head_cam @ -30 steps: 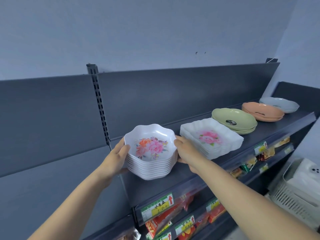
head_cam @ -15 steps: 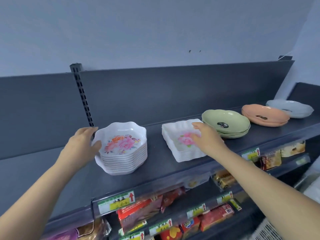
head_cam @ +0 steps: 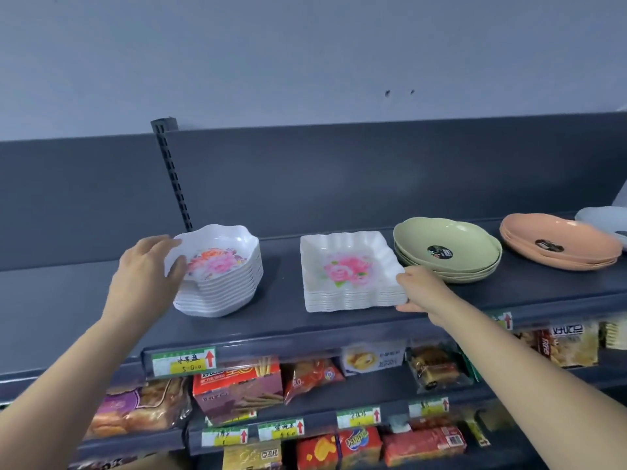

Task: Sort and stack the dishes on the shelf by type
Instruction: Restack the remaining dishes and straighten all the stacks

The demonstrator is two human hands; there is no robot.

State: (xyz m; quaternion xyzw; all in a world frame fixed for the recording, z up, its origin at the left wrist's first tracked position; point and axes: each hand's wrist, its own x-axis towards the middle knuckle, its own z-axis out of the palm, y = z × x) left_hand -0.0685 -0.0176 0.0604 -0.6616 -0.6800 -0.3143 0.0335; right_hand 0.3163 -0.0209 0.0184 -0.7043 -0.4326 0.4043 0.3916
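Observation:
On the dark top shelf (head_cam: 278, 320) stands a stack of white scalloped bowls with a flower print (head_cam: 224, 276). My left hand (head_cam: 146, 276) holds its left rim, thumb inside the top bowl. To the right sits a stack of white square floral plates (head_cam: 349, 273). My right hand (head_cam: 420, 290) grips that stack's front right corner. Further right lie a stack of green plates (head_cam: 448, 249), a stack of orange plates (head_cam: 559, 245) and a pale grey plate (head_cam: 604, 220) at the frame's edge.
A slotted upright (head_cam: 176, 184) runs up the grey back panel behind the bowls. Lower shelves hold packaged snacks (head_cam: 237, 388) behind price labels (head_cam: 183, 361). Bare shelf lies left of the bowls and between the two white stacks.
My right hand left the bowl stack and moved to the square plates' front right corner. The left hand stayed on the bowls' left rim. The camera view shifted left and down.

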